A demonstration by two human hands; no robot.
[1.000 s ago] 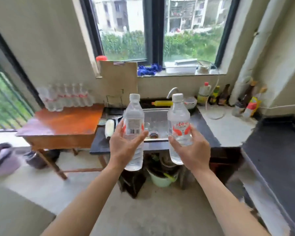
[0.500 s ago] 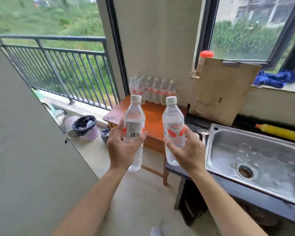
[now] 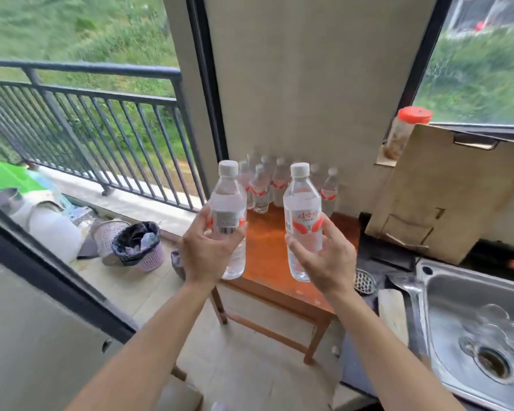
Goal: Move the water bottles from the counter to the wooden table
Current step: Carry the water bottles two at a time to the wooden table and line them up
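Filling the left of my feed is a black railing (image 3: 86, 114) with grass behind it. On the right a steel sink (image 3: 457, 295) sits in the dark counter. A brown board (image 3: 445, 197) leans on the wall just behind the sink.

Between railing and sink stands the wooden bench (image 3: 267, 247), pushed against the pale wall. On the floor to its left are a white container (image 3: 51, 229) and a woven bin (image 3: 137, 244) lined with a black bag.

Both arms reach forward. The left hand (image 3: 205, 253) has its fingers (image 3: 201, 215) wrapped round the lower half of the left bottle (image 3: 228, 203), with the thumb across the barcode label. The right hand (image 3: 327, 259) has its fingers (image 3: 330, 229) curled round the right bottle (image 3: 302, 209) below its red-and-white label.

Both bottles are upright, white-capped and full of clear water. They are side by side but apart, and neither touches the bench. The right one is held in front of the benchtop and the left one at its left edge. I cannot judge how high above the wood they are.

A cluster of bottles (image 3: 279, 185) of the same kind stands at the back of the bench against the wall. It is too blurred for me to count.

A jar (image 3: 404, 132) with an orange lid sits on the sill above the board. A small metal strainer (image 3: 364, 281) lies on the counter just beside the bench.
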